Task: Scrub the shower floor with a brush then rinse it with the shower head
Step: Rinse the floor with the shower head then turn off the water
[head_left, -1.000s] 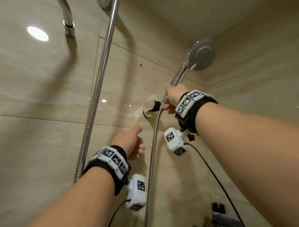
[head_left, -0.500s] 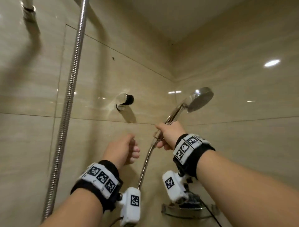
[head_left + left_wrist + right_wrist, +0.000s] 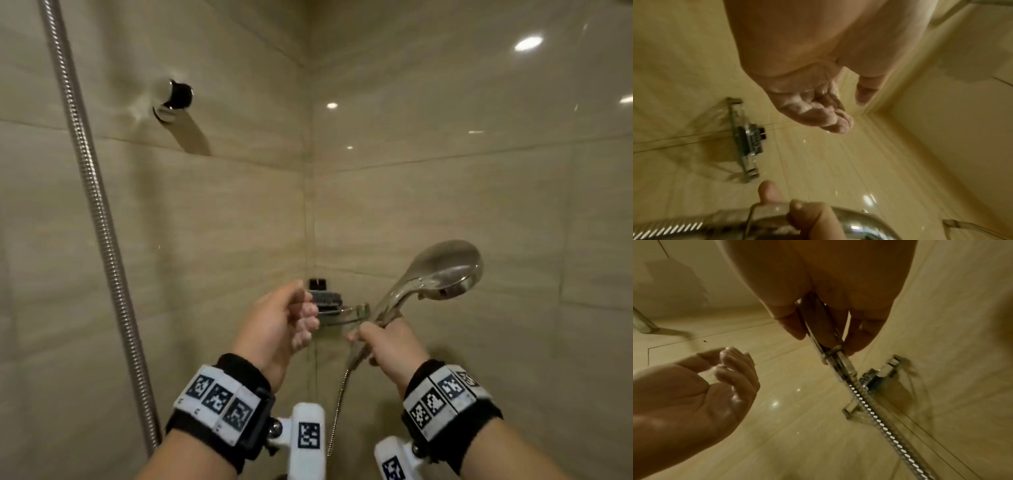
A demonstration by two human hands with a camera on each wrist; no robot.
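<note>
Change: since the earlier frames your right hand (image 3: 388,346) has brought the shower head (image 3: 442,270) down off the wall holder (image 3: 173,101); it now sits at centre right of the head view, well below the holder at upper left.
Right grip: your fingers (image 3: 865,331) are curled round the handle just above the hose (image 3: 875,415) joint. Clamped firmly, on the evidence of the right wrist view.
Left hand (image 3: 277,322): loosely curled, holding nothing, just beside the right hand. Palm looks wet or soapy in the left wrist view.
Head position: face tilted down and away from you, near the corner shelf (image 3: 337,310).
Water: no spray visible from the head.
Holder: bare, nothing hung on it.
Riser hose (image 3: 99,212): runs down the left of the frame, untouched.
Floor: not in view in any frame; scrub result cannot be checked.
Brush: not in view.
Stage: judged as the start of rinsing, with the head freed and in hand.
Next need: you will likely have to turn the water on and aim the head downward; the free left hand is placed to do so.
Risk: wet hand on smooth chrome may slip.
</note>
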